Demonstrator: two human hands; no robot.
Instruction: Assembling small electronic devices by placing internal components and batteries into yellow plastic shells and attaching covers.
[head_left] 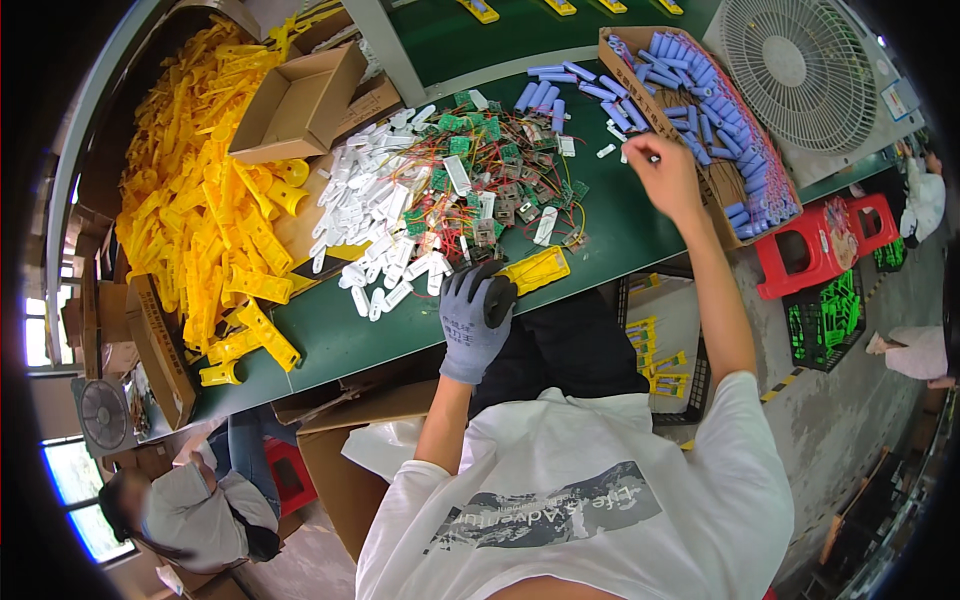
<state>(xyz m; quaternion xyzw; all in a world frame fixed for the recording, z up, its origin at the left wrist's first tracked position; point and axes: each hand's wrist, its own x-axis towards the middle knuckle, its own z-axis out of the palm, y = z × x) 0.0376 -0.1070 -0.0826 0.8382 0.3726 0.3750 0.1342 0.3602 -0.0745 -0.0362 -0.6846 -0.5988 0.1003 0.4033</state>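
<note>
My left hand (pixel 477 318), in a grey glove with dark fingertips, is closed on the end of a yellow plastic casing (pixel 540 271) at the table's near edge. Bare and closed, my right hand (pixel 664 180) is over the table beside the box of batteries; its fingertips are pinched together, and I cannot make out what is between them. Several loose purple cylindrical batteries (pixel 611 90) lie just beyond it. Green circuit boards (pixel 462 146) with red and yellow wires are heaped in the middle, next to a pile of white plastic pieces (pixel 362 200).
Yellow casings (pixel 215 190) form a large heap at the left, with an open cardboard box (pixel 300 105) beside it. A battery-filled carton (pixel 690 110) and a fan (pixel 795 70) stand at the right. Below are a red stool (pixel 825 245) and a black crate (pixel 700 385). A person (pixel 205 500) sits at lower left.
</note>
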